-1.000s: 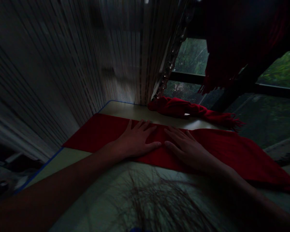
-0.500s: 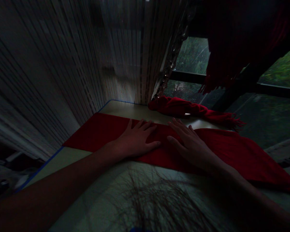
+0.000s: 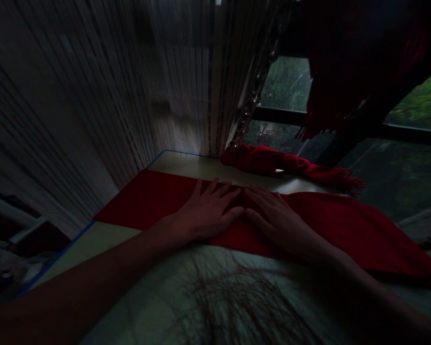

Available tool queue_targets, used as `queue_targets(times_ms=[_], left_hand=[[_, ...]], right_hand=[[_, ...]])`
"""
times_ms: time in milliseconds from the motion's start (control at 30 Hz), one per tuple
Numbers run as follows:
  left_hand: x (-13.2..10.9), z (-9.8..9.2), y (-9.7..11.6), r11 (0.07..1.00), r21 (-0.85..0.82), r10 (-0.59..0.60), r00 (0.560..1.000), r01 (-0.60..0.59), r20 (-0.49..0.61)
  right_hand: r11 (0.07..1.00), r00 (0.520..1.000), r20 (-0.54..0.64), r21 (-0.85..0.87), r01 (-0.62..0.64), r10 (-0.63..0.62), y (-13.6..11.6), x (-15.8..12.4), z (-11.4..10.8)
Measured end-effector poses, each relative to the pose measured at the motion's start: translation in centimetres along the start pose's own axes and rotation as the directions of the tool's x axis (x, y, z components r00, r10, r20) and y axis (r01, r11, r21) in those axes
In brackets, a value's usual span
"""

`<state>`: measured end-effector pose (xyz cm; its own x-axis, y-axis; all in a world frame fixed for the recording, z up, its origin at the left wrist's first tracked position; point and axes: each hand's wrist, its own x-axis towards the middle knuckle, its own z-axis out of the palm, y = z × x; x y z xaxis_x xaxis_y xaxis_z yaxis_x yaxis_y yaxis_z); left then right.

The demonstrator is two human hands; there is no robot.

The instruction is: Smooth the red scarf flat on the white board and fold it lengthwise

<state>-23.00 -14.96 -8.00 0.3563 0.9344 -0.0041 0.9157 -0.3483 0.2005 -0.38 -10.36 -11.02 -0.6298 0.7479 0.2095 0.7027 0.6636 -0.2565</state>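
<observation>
A long red cloth [image 3: 143, 199] lies spread across the pale table [image 3: 118, 239]. On its middle rests my left hand [image 3: 210, 211], palm down with the fingers spread. Just to the right, my right hand [image 3: 273, 213] also lies flat on the cloth, fingers stretched out. The two thumbs point toward each other with a narrow gap between them. To the right of my right hand the cloth looks less even, with slight ripples, and runs out toward the right edge of the view.
A bunched red scarf [image 3: 273, 160] with fringed ends lies along the table's far edge. Fringed red fabric [image 3: 326, 105] hangs before the window [image 3: 287, 81]. A string curtain [image 3: 179, 96] borders the far left side. Dim clutter [image 3: 17, 258] stands beyond the table's blue left edge. Hair hangs into the lower view.
My hands have come closer together on the cloth: the left has slid slightly right, the right slightly left. The cloth and scarf look about the same.
</observation>
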Motion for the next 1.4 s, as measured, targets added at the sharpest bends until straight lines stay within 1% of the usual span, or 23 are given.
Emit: queue_targets(times_ms=[133, 233, 400, 467, 533, 633, 733, 800, 867, 900, 967, 1033, 1067, 1133, 1267, 1333, 1400], left_hand=[[0.1, 0.3, -0.2, 0.999, 0.038, -0.020, 0.999, 0.019, 0.037], [0.1, 0.4, -0.7, 0.999, 0.040, -0.031, 0.999, 0.030, 0.016], [0.2, 0.5, -1.0, 0.994, 0.044, -0.096, 0.995, 0.097, -0.033], [0.2, 0.5, -0.7, 0.995, 0.040, -0.091, 0.993, 0.094, -0.068], [0.1, 0.5, -0.3, 0.998, 0.031, -0.059, 0.995, 0.062, -0.080], [0.0, 0.4, -0.2, 0.999, 0.023, -0.032, 0.999, 0.033, -0.033], [0.1, 0.4, -1.2, 0.996, 0.023, -0.084, 0.996, 0.084, -0.008], [0.1, 0.3, -1.7, 0.989, 0.027, -0.145, 0.989, 0.145, -0.030], [0.1, 0.3, -1.7, 0.983, 0.032, -0.179, 0.982, 0.181, -0.064], [0.1, 0.4, -1.5, 0.984, 0.034, -0.171, 0.982, 0.174, -0.076], [0.1, 0.4, -0.8, 0.993, 0.029, -0.114, 0.991, 0.117, -0.071], [0.1, 0.5, -0.2, 0.998, 0.015, -0.053, 0.998, 0.054, -0.029], [0.1, 0.5, -0.2, 0.999, 0.010, -0.042, 0.999, 0.042, -0.010], [0.1, 0.5, -0.6, 0.998, 0.010, -0.063, 0.998, 0.063, 0.004], [0.1, 0.4, -1.7, 0.982, 0.027, -0.184, 0.982, 0.185, -0.049], [0.1, 0.4, -1.6, 0.984, 0.035, -0.170, 0.983, 0.173, -0.074], [0.2, 0.5, -0.9, 0.994, 0.038, -0.099, 0.993, 0.102, -0.067]], right_hand=[[0.999, 0.999, 0.045, -0.040, -0.005, 0.007, 0.2, 0.0, 0.0], [0.997, 0.998, 0.043, -0.054, -0.048, 0.051, 0.7, -0.2, -0.1], [0.992, 0.993, 0.026, -0.060, -0.114, 0.116, 1.1, -0.2, -0.3], [0.993, 0.994, 0.011, -0.050, -0.104, 0.105, 0.8, -0.2, -0.2], [0.998, 0.998, -0.004, -0.035, -0.061, 0.061, 0.5, 0.0, -0.2], [0.999, 1.000, 0.025, -0.033, -0.008, 0.009, 0.3, 0.0, -0.2], [0.998, 0.997, 0.061, -0.050, -0.034, 0.037, 0.7, 0.0, -0.5], [0.997, 0.996, 0.061, -0.058, -0.055, 0.058, 1.0, -0.1, -0.7], [0.995, 0.996, 0.038, -0.062, -0.072, 0.075, 1.1, -0.2, -0.7], [0.995, 0.997, 0.020, -0.062, -0.078, 0.079, 1.1, -0.2, -0.7], [0.997, 0.998, 0.002, -0.053, -0.062, 0.062, 0.8, -0.1, -0.5], [0.999, 1.000, 0.023, -0.035, -0.017, 0.018, 0.5, -0.2, -0.3], [1.000, 0.999, 0.041, -0.029, 0.000, 0.001, 0.5, -0.2, -0.3], [1.000, 0.998, 0.063, -0.028, 0.000, 0.002, 0.6, -0.2, -0.4], [0.998, 0.998, 0.033, -0.039, -0.050, 0.052, 0.9, -0.3, -0.7], [0.997, 0.998, 0.013, -0.032, -0.066, 0.066, 0.8, -0.2, -0.6], [0.998, 0.998, -0.009, -0.020, -0.062, 0.062, 0.5, 0.0, -0.4]])
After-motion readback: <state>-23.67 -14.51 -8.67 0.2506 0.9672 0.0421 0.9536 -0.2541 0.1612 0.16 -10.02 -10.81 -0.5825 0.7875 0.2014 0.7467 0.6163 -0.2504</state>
